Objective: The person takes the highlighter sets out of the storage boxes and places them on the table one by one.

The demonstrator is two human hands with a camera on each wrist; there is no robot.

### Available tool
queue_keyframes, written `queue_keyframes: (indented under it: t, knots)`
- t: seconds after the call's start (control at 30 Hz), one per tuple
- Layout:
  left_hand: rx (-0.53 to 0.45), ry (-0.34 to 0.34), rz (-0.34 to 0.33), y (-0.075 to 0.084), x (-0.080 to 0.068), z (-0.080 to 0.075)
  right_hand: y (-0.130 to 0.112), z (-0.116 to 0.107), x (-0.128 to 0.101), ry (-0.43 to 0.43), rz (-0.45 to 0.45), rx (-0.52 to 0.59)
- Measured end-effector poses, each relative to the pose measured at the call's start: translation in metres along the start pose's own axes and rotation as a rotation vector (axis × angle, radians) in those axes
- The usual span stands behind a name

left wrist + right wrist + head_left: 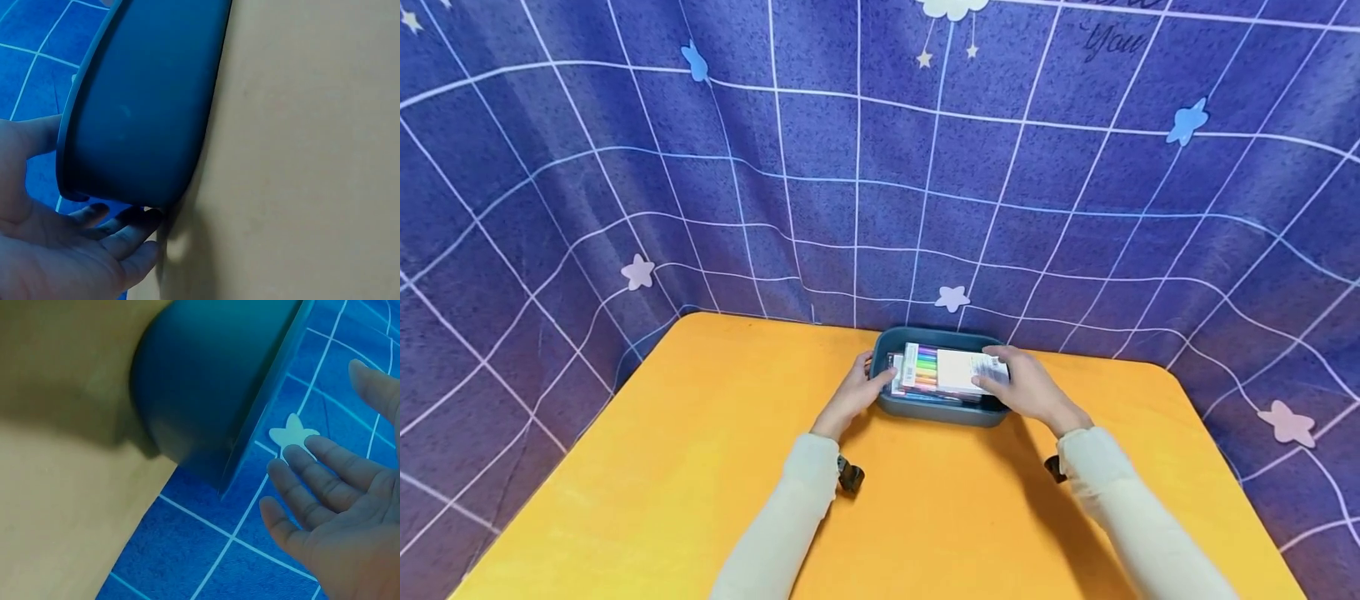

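Observation:
A dark blue-green plastic bin [940,410] stands at the far side of the yellow table. Lying on top inside it is a flat white pack with a rainbow row of pen-like stripes [927,368]; other flat packs lie partly hidden beneath. My left hand [855,390] holds the bin's left end, thumb over the rim and fingers outside, as the left wrist view shows the bin wall [144,106] beside them. My right hand [1028,385] is over the bin's right end. In the right wrist view its fingers [325,481] are spread, apart from the bin, holding nothing.
Behind the table's [737,417] far edge hangs a blue curtain [820,200] with a pale grid and star shapes. It also runs along both sides. Dark wrist-worn cameras [850,475] sit under the pale sleeves [782,517].

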State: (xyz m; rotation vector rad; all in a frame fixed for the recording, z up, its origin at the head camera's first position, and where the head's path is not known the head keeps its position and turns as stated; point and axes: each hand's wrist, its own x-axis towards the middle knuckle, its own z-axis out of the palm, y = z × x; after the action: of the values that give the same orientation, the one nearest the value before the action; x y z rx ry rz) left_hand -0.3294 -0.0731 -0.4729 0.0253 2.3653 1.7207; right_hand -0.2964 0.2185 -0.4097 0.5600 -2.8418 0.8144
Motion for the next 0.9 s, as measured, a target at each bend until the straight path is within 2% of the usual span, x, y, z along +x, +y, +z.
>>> queue_keyframes:
  t: [0.23, 0.43, 0.67, 0.77, 0.9]
  knots:
    - [0.025, 0.0, 0.021, 0.001, 0.0, 0.0, 0.0, 0.0, 0.01, -0.028, -0.019, -0.006]
    - [0.048, -0.003, 0.04, 0.001, -0.002, 0.003, 0.001, -0.001, 0.023, -0.102, -0.026, -0.01]
    - [0.064, 0.027, 0.087, -0.002, -0.002, 0.005, 0.0, -0.001, 0.041, -0.14, -0.081, -0.082]
    - [0.069, 0.028, 0.09, -0.004, -0.004, 0.005, -0.001, -0.001, 0.044, -0.165, -0.068, -0.087]
    - [0.066, 0.023, 0.073, -0.006, -0.005, 0.005, -0.004, -0.002, 0.048, -0.223, 0.0, -0.017]
